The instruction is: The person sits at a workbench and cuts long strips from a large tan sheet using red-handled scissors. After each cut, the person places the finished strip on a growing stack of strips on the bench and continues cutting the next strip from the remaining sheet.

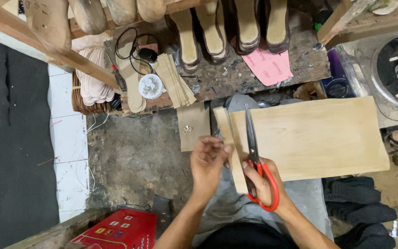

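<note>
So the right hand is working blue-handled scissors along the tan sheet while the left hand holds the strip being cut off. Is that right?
Not quite: the scissors have red handles, not blue. The head view shows the right hand gripping them, blades running along the tan sheet, while the left hand holds the narrow strip at its edge.

arms: bare to the elbows — no sleeves | lap: grey trousers [236,207] — dark top

Shoemaking workshop: insoles [93,83], unfinished sandals [231,27], scarred workbench [236,76].
</note>
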Motion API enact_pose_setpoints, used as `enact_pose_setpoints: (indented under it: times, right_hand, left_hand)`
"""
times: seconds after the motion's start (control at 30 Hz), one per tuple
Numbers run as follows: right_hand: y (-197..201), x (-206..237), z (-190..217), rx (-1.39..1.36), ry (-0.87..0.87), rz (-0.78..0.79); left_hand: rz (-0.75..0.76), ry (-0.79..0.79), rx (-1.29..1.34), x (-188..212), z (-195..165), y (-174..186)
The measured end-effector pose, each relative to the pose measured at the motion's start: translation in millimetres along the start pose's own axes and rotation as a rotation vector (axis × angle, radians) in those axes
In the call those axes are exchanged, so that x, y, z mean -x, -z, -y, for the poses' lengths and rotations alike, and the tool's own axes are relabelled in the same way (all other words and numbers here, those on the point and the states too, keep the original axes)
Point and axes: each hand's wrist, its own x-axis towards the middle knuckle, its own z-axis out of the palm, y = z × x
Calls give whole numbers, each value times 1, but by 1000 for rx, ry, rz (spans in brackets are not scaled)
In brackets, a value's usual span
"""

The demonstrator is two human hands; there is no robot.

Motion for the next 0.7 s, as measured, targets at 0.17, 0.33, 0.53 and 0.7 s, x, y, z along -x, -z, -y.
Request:
enact_pose_setpoints:
  times: [0.17,0.33,0.53,0.7]
  right_hand:
    - [23,0,8,18,11,-100]
    - [31,4,11,-36,53,-187]
    - [46,2,3,5,101,-255]
    - [56,0,-1,-116,83,-287]
  left_hand:
    - [-164,-307,-237,-142,-3,61]
    - [-270,-445,-612,-242,0,95]
    - [-339,-723,-1086,-238,0,93]
    - [-191,-637,-782,-148,-10,62]
